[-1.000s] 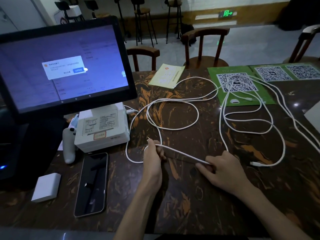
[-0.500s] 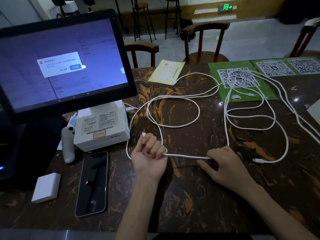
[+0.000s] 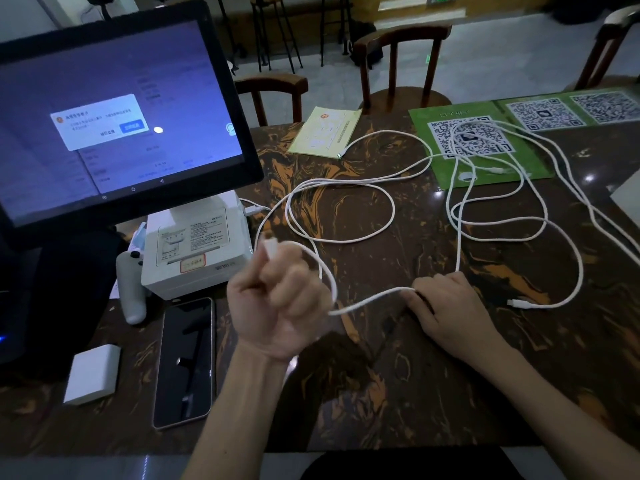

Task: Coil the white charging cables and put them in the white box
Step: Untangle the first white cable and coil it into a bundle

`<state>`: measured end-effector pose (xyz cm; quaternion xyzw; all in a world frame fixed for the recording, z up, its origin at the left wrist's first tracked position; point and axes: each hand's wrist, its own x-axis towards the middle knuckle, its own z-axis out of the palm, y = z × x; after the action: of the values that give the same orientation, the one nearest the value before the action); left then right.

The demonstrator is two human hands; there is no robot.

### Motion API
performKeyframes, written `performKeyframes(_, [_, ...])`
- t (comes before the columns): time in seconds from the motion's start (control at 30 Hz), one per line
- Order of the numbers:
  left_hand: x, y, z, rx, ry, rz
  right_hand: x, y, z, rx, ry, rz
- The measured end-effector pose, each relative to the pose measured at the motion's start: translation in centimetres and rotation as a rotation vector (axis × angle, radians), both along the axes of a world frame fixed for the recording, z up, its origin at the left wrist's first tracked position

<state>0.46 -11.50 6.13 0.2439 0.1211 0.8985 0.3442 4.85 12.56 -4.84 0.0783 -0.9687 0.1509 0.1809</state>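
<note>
While the left hand (image 3: 277,299) grips a plug end in a raised fist and the right hand (image 3: 446,310) pinches the same cable (image 3: 367,301) near the table (image 3: 346,393), coiling is just starting; next, wind loops.

I see white charging cables (image 3: 391,209) sprawled in loose, tangled loops over the table (image 3: 450,358), one plug end lifted; the white box (image 3: 197,247) sits left of them.
</note>
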Motion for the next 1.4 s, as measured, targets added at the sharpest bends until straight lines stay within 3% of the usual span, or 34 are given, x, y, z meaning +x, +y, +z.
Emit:
performKeyframes(0.1, [0.9, 0.0, -0.1, -0.361, 0.254, -0.264, -0.1, 0.0, -0.1, -0.029, 0.012, -0.035])
performKeyframes(0.2, [1.9, -0.1, -0.5, -0.982, 0.501, -0.403, -0.2, 0.0, -0.3, 0.004, 0.043, -0.065])
performKeyframes(0.3, [2.7, -0.4, -1.6, -1.614, 1.298, -0.249, -0.2, -0.1, -0.2, 0.061, 0.02, -0.062])
performKeyframes(0.33, [2.9, -0.3, -2.2, -1.744, 1.523, -0.187, -0.2, -0.1, -0.1, 0.069, 0.018, -0.055])
performKeyframes(0.43, [3.2, -0.1, -4.4, -1.798, 1.924, 0.077, -0.2, -0.2, 0.0, 0.069, 0.046, -0.031])
performKeyframes(0.5, [2.9, 0.2, -5.6, -1.867, 1.982, 0.194, -0.1, -0.2, 0.0, 0.076, 0.075, -0.033])
performKeyframes(0.63, [2.2, 0.9, -7.1, -2.076, 1.937, 0.412, 0.4, -0.1, 0.0, 0.048, 0.107, 0.007])
performKeyframes(0.73, [1.6, 1.7, -8.5, -2.133, 1.722, 0.702, 0.5, 0.0, -0.1, 0.03, 0.06, 0.101])
performKeyframes(0.9, [2.2, 2.8, -9.5, -2.228, 1.367, 0.981, 1.7, -0.2, 0.2, -0.026, 0.065, 0.227])
performKeyframes(0.97, [2.4, 2.6, -9.9, -2.185, 1.343, 1.033, 2.2, -0.8, 0.0, -0.015, 0.065, 0.249])
performKeyframes(1.07, [3.4, 2.1, -10.2, -2.159, 1.265, 0.942, 3.1, -1.2, 0.0, 0.029, 0.067, 0.237])
performKeyframes(1.2, [4.9, 0.8, -8.7, -1.902, 0.834, 0.672, 4.1, -1.9, -0.3, 0.024, 0.024, 0.253])
performKeyframes(1.3, [7.0, 1.7, -8.4, -1.543, 0.118, 0.793, 5.2, -2.2, -0.4, 0.003, 0.063, 0.307])
performKeyframes(1.33, [7.9, 2.3, -8.7, -1.364, -0.035, 0.89, 5.6, -2.3, -0.4, 0.002, 0.068, 0.327])
performKeyframes(1.4, [8.8, 2.9, -8.9, -1.044, -0.136, 0.987, 6.5, -2.4, -0.4, -0.005, 0.088, 0.362])
